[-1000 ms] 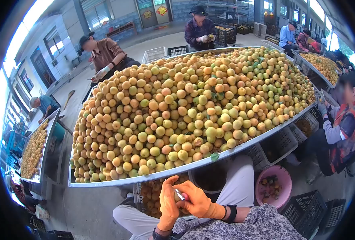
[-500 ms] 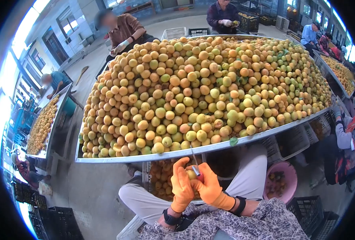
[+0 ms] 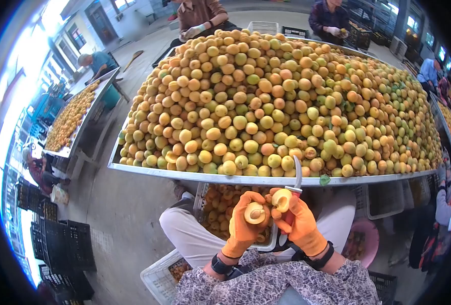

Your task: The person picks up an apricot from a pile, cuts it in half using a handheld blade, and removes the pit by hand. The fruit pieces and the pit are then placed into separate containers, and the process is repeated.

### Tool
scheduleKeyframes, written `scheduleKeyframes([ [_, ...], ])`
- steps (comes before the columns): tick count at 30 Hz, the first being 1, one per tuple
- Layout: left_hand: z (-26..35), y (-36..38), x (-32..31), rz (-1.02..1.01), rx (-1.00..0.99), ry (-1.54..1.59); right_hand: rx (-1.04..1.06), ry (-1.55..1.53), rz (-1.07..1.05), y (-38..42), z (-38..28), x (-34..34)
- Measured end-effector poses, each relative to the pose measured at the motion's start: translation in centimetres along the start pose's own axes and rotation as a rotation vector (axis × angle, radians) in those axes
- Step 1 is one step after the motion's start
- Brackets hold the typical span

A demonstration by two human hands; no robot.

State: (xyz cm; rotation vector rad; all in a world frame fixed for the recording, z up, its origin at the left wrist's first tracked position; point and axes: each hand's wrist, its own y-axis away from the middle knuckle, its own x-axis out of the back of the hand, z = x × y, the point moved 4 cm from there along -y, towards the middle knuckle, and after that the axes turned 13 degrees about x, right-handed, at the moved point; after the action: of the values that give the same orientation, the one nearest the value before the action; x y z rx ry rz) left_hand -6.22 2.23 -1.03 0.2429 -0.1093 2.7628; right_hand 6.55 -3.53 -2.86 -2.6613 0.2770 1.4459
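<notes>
In an orange glove, my left hand [image 3: 239, 229] is closed around an apricot half [image 3: 255, 213], cut face up, with the brown stone in it. My right hand [image 3: 304, 229], gloved alike, grips a curved knife [image 3: 298, 175] by its red handle, blade pointing up and away. The same hand pinches the other apricot half [image 3: 281, 200], whose hollow shows. Both hands are close together above a crate [image 3: 275, 239] of apricots between my knees. Just beyond them, whole apricots [image 3: 245, 122] are heaped on a metal-edged table [image 3: 205, 177].
A pink basin [image 3: 370, 244] stands on the right, partly behind my leg. A white crate [image 3: 157, 277] is at lower left, and black crates [image 3: 65, 244] are stacked farther left. Across the heap sit two people [image 3: 200, 18] in gloves. Another apricot table [image 3: 73, 119] stands left.
The apricot, whole-looking between my hands before, is now in two halves, one in each hand. The knife has turned blade upward. The view has shifted left and down.
</notes>
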Motion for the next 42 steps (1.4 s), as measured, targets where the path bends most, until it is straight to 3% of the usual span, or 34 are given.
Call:
scheduleKeyframes([
  [2, -1.7, 0.2, 0.0, -0.116, 0.441, 0.674, 0.001, 0.035, 0.023, 0.1, 0.0, -0.7],
  [3, -1.6, 0.4, 0.4, -0.104, 0.442, 0.680, 0.015, 0.070, 0.050, 0.3, -0.2, -1.1],
  [5, -1.1, 0.9, 0.8, -0.292, 0.637, 1.142, 0.018, 0.063, 0.049, 0.3, -0.2, -1.6],
  [7, -1.6, 1.0, 1.7, -0.308, 0.616, 1.145, 0.073, 0.273, -0.051, 0.0, -0.3, -1.3],
  [8, -1.8, 1.2, 2.0, -0.283, 0.651, 1.088, -0.020, 0.536, -0.039, -0.1, -0.5, -1.3],
  [9, -2.0, 1.4, 2.4, -0.261, 0.688, 1.030, 0.121, 0.642, -0.014, -0.6, 0.0, -1.9],
  [12, -1.8, 2.0, 3.4, -0.185, 0.742, 0.973, 0.117, 0.716, 0.053, -0.7, 0.4, -2.7],
  [14, -2.2, 2.3, 3.7, -0.256, 0.656, 0.905, 0.178, 0.919, -0.117, -0.3, 0.7, -2.6],
  [15, -2.9, 2.4, 3.6, -0.256, 0.658, 0.905, 0.176, 0.919, -0.116, -0.2, 0.8, -2.8],
  [17, -3.2, 2.5, 3.5, -0.259, 0.448, 0.749, 0.190, 1.000, -0.254, 0.0, 0.9, -4.4],
  [24, -4.1, 3.2, 1.9, -0.095, 0.439, 0.730, 0.310, 1.088, -0.343, 0.5, 2.3, -3.9],
  [26, -3.5, 3.4, 1.5, -0.069, 0.686, 1.013, 0.366, 1.099, -0.365, 0.6, 2.4, -3.9],
  [27, -3.4, 3.2, 1.4, -0.072, 0.693, 1.010, 0.364, 1.098, -0.357, 0.6, 2.4, -4.0],
  [29, -2.7, 2.8, 1.4, -0.157, 0.565, 0.849, 0.383, 1.166, -0.349, 0.8, 2.2, -4.1],
  [30, -3.1, 2.8, 1.1, -0.134, 0.659, 0.887, 0.380, 1.163, -0.343, 0.9, 2.3, -3.9],
  [34, -3.8, 2.4, 0.7, -0.104, 0.624, 0.880, 0.413, 1.240, -0.372, 0.6, 1.7, -3.5],
  [37, -4.7, 2.5, 0.3, -0.120, 0.792, 0.905, 0.400, 1.268, -0.441, 0.3, 1.4, -2.6],
  [40, -5.9, 3.0, 0.4, -0.119, 0.951, 0.639, 0.436, 1.378, -0.546, 0.6, 2.4, -1.8],
  [41, -4.5, 3.2, 0.5, -0.048, 0.724, 0.480, 0.447, 1.467, -0.599, 0.9, 2.8, -1.9],
  [42, -5.7, 3.4, 0.2, -0.114, 0.779, 0.605, 0.429, 1.516, -0.628, 1.2, 3.1, -2.0],
])
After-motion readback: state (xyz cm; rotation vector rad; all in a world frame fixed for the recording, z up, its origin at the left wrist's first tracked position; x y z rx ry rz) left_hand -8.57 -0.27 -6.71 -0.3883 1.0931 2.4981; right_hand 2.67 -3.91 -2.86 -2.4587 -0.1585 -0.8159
